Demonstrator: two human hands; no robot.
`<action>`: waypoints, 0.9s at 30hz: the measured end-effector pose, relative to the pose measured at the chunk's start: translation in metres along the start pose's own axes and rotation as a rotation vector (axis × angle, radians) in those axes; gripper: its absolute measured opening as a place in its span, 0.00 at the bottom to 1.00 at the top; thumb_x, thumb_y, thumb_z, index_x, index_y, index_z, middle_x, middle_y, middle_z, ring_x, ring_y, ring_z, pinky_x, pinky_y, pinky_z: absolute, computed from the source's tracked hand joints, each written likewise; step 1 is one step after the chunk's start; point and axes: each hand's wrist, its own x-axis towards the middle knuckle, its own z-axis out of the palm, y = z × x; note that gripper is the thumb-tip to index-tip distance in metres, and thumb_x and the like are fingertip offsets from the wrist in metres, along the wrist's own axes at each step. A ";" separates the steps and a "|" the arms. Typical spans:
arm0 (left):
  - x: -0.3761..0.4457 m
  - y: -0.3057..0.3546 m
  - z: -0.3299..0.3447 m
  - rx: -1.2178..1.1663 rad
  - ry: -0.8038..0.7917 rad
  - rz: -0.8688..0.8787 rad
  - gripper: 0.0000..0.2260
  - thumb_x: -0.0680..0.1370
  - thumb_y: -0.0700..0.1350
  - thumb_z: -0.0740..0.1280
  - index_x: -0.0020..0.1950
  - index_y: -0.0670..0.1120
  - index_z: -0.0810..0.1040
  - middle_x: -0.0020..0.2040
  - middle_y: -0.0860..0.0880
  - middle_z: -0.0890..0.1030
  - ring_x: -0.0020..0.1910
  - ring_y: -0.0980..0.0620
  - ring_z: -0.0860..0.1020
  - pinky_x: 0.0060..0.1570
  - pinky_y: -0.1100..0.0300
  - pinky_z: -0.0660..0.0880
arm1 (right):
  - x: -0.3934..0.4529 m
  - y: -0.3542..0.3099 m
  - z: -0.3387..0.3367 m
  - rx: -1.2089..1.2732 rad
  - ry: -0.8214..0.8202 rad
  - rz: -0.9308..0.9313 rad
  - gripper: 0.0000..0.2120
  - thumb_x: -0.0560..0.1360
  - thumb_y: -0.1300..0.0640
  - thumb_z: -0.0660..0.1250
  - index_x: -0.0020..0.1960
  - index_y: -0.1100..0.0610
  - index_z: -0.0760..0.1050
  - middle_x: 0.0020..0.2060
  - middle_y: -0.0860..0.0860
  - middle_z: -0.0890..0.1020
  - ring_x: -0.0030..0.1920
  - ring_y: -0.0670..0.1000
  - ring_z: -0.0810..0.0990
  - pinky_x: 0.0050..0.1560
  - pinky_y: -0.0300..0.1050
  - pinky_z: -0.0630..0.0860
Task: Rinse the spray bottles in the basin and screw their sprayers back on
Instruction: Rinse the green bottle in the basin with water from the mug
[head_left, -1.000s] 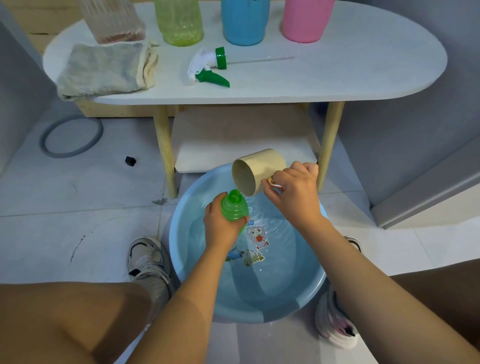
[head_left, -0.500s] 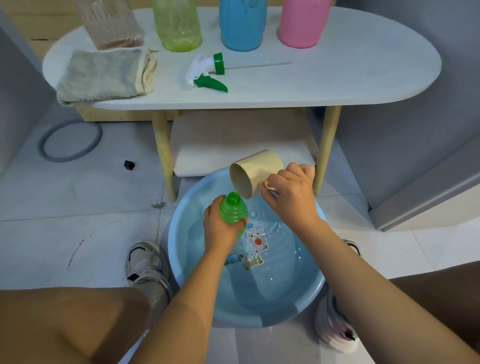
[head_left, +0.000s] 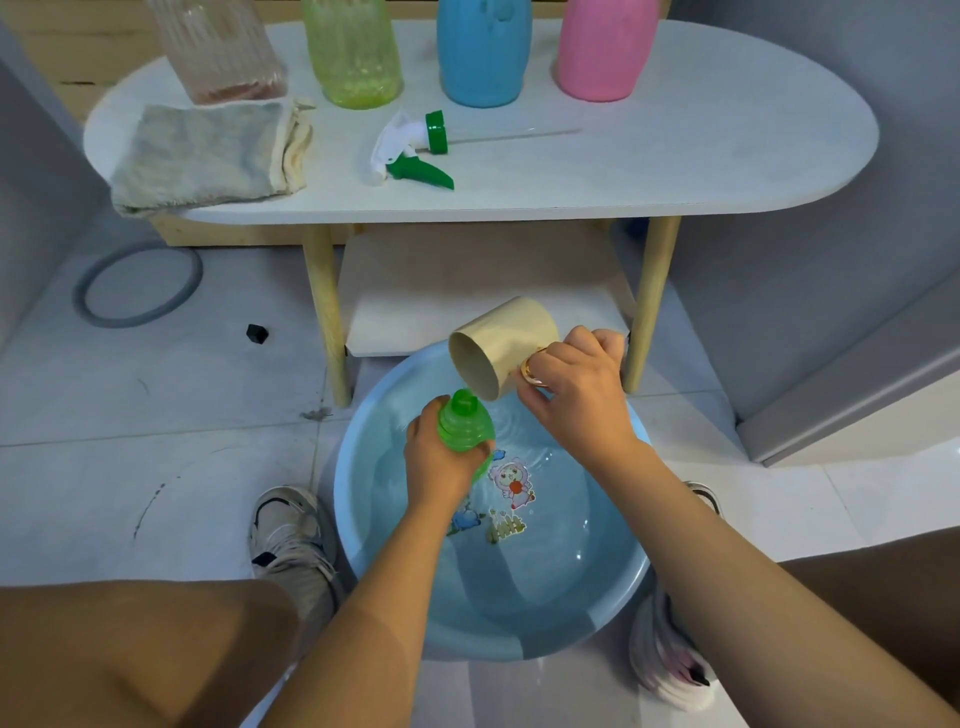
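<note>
Crouching over a blue basin (head_left: 363, 519) of water, a person grips a green spray bottle (head_left: 464, 427) upright in the left hand (head_left: 441, 462) while the right hand (head_left: 576, 395), fingers curled round a tilted beige cup (head_left: 501, 345), holds its mouth just above the bottle's open neck; the sprayer (head_left: 410, 150) lies on the white table (head_left: 675, 156) behind
</note>
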 end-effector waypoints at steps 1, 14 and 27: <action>0.000 -0.001 0.000 0.001 0.000 -0.004 0.28 0.65 0.43 0.77 0.62 0.49 0.72 0.52 0.52 0.72 0.58 0.46 0.74 0.52 0.59 0.70 | 0.001 0.000 0.000 -0.003 -0.002 -0.003 0.15 0.70 0.58 0.69 0.28 0.57 0.69 0.24 0.48 0.72 0.34 0.52 0.67 0.44 0.46 0.60; 0.002 0.000 0.001 0.016 -0.017 -0.027 0.28 0.65 0.44 0.77 0.63 0.49 0.71 0.57 0.49 0.75 0.57 0.47 0.75 0.55 0.53 0.74 | 0.004 -0.002 -0.001 0.024 -0.035 -0.031 0.12 0.69 0.60 0.71 0.29 0.58 0.72 0.25 0.48 0.71 0.37 0.50 0.63 0.48 0.42 0.57; 0.003 0.001 -0.002 0.055 -0.002 -0.045 0.29 0.66 0.45 0.77 0.64 0.47 0.70 0.59 0.47 0.75 0.57 0.45 0.75 0.54 0.54 0.74 | 0.012 -0.004 -0.003 0.011 -0.040 -0.148 0.14 0.67 0.66 0.71 0.28 0.57 0.69 0.25 0.49 0.68 0.37 0.51 0.63 0.46 0.44 0.60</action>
